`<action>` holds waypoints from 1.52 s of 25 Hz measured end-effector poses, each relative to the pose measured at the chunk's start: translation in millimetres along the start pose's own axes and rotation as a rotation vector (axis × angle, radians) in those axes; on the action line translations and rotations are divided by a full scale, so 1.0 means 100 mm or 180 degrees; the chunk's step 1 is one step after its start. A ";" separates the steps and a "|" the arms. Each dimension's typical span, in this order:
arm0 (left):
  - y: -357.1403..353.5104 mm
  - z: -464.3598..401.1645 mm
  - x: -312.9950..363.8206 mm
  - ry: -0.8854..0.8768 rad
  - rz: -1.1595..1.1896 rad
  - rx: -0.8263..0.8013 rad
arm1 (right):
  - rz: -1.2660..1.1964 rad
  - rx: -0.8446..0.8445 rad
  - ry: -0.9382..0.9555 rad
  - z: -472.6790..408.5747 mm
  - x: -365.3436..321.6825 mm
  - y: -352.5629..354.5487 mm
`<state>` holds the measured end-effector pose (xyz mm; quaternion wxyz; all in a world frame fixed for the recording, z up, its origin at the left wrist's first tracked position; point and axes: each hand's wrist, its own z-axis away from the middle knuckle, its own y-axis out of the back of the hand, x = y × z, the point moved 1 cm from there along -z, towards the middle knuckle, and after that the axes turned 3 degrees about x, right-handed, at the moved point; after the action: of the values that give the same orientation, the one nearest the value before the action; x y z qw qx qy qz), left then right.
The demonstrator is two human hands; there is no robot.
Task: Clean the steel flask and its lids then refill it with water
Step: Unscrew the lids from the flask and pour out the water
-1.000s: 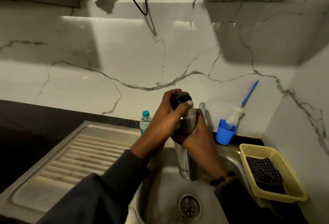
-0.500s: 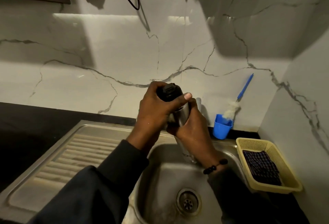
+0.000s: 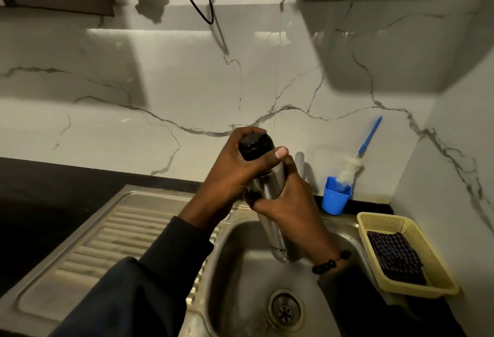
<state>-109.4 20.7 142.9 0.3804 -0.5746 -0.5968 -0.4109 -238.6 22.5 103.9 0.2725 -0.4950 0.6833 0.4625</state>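
While the steel flask (image 3: 270,203) hangs over the sink (image 3: 240,269), long axis tilted, top up-left, left hand (image 3: 235,173) wraps the black lid (image 3: 256,146) at the upper end; right hand (image 3: 291,203) grips the body just below; lid twist likely next.

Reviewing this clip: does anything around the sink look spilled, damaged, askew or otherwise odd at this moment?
Nothing stands out. The left hand grips the black lid while the right hand holds the steel flask over the sink. The bottle brush leans in its blue cup.
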 end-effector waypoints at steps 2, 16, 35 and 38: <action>0.05 0.02 -0.02 0.0342 0.0283 -0.0472 | -0.0103 0.0007 0.0001 0.00 0.03 0.01; -0.16 0.03 0.00 -0.0426 0.0598 0.1340 | 0.0284 0.0212 0.0216 0.06 0.09 -0.16; 1.17 1.11 -1.73 0.0422 -0.1892 0.1482 | -0.0040 -0.0319 -0.0210 0.31 0.51 -0.53; 1.26 1.46 -1.95 0.0305 -0.2198 0.1194 | -0.0084 -0.0515 -0.0308 0.35 0.55 -0.65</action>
<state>28.8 83.4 -85.2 0.3457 -0.2408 -0.8012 -0.4249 -201.2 25.7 19.5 0.2703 -0.5014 0.6231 0.5359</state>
